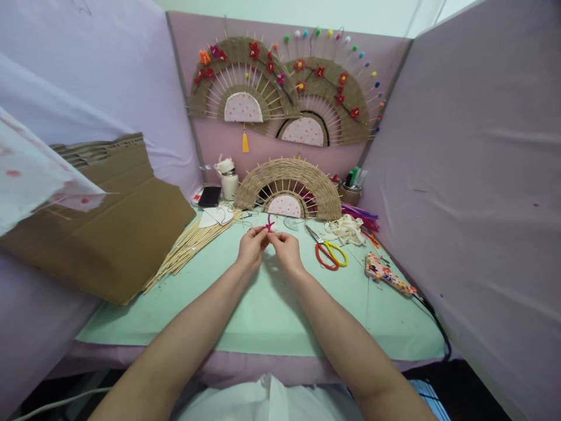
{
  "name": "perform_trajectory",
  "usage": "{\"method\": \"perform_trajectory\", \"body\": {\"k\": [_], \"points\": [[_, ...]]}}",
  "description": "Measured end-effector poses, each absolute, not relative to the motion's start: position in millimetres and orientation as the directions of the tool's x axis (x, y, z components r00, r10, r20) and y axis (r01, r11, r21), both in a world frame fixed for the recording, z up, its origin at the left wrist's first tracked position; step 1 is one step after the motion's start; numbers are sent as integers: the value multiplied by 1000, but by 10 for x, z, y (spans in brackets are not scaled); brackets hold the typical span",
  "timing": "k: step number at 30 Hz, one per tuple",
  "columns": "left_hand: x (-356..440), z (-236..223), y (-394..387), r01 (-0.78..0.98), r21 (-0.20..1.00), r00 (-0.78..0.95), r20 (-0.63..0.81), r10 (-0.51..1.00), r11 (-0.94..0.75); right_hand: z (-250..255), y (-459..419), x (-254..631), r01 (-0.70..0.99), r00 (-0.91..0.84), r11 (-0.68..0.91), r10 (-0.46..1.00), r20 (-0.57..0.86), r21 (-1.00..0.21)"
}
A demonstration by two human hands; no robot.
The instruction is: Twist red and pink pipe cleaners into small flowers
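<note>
Both hands meet over the middle of the green table, pinching a small bent magenta pipe cleaner (pixel 270 223). My left hand (pixel 253 248) grips it from the left with thumb and fingers together. From the right, my right hand (pixel 286 250) closes its fingertips on its lower part. Short loops or arms of the pipe cleaner stick up above the fingertips; the rest is hidden by them. Just behind the hands stands a twine-wrapped half-round fan (pixel 287 175) with a pink-dotted white centre. Scissors (pixel 328 250) with red and yellow handles lie right of my right hand.
A floral glue gun (pixel 388 273) with a black cord lies at right, near crumpled cream strips (pixel 346 229). Thin sticks (pixel 188 248) and cardboard (pixel 105 222) are at left. A bottle (pixel 228 181), phone (pixel 210 196) and pen cup (pixel 351 193) stand behind. Decorated fans (pixel 245 52) hang on the back wall.
</note>
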State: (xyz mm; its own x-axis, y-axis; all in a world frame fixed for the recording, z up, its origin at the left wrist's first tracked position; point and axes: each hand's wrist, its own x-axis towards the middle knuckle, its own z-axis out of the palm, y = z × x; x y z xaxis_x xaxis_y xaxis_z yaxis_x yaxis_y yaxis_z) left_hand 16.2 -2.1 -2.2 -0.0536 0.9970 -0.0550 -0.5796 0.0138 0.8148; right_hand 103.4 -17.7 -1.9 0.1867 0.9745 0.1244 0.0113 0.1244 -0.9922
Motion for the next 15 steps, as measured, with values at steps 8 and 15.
{"method": "perform_trajectory", "body": {"k": [8, 15], "points": [[26, 57, 7, -640, 760, 143, -24, 989, 111, 50, -207, 1193, 318, 76, 278, 945, 317, -907], [9, 104, 15, -669, 730, 201, -6, 980, 141, 123, -158, 1344, 217, 56, 430, 891, 451, -876]]}}
